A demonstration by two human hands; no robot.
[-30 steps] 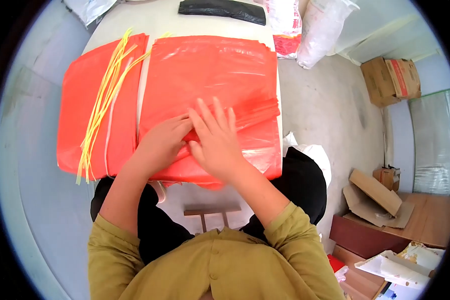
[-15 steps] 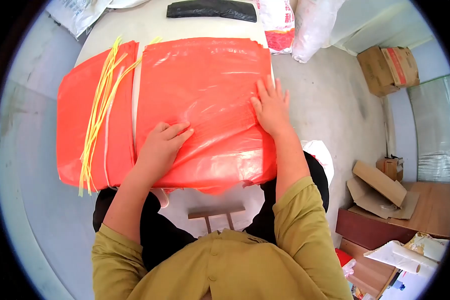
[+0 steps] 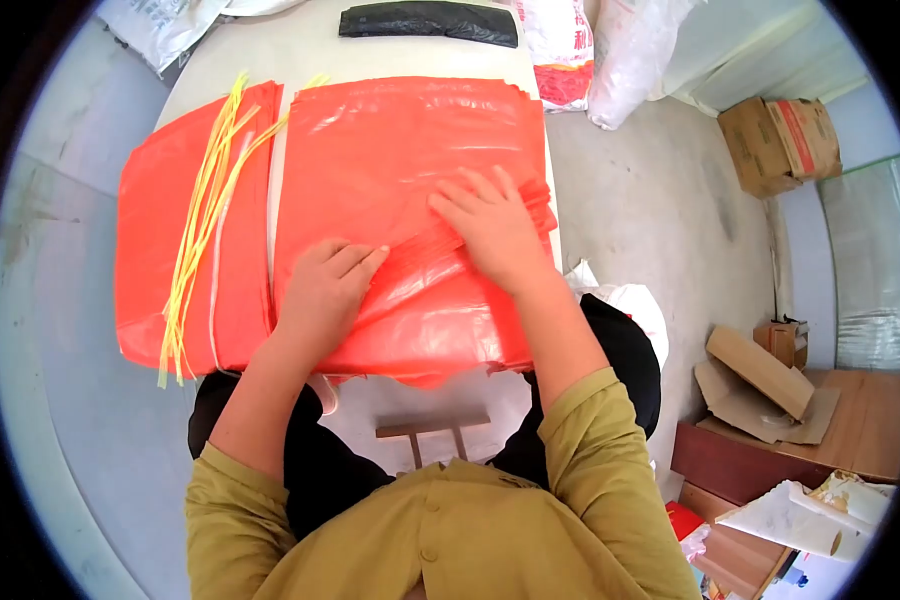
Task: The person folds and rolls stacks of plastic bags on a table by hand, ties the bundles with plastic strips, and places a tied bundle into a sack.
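Observation:
A stack of red plastic bags (image 3: 400, 130) lies on the table in front of me, its near layers pulled into a slanting fold. At the left end of this fold, my left hand (image 3: 322, 295) has its fingers bent together with thumb and forefinger on the plastic. My right hand (image 3: 492, 225) rests palm down across the fold, fingers spread. Creased layers bunch up beside it at the stack's right edge. To the left is a second red stack (image 3: 160, 240), with a bundle of yellow ties (image 3: 202, 235) lying lengthwise over it.
A black folded plastic bundle (image 3: 428, 22) lies at the table's far end. White sacks (image 3: 562, 60) stand beyond the right edge. Cardboard boxes (image 3: 770, 145) sit by the right wall, and an opened carton (image 3: 765, 385) lies on a brown cabinet (image 3: 870, 420).
My right hand has slid left and inward from the stack's right edge, bunching the upper layers. My left hand has stayed nearly in place, its fingers drawn closer together.

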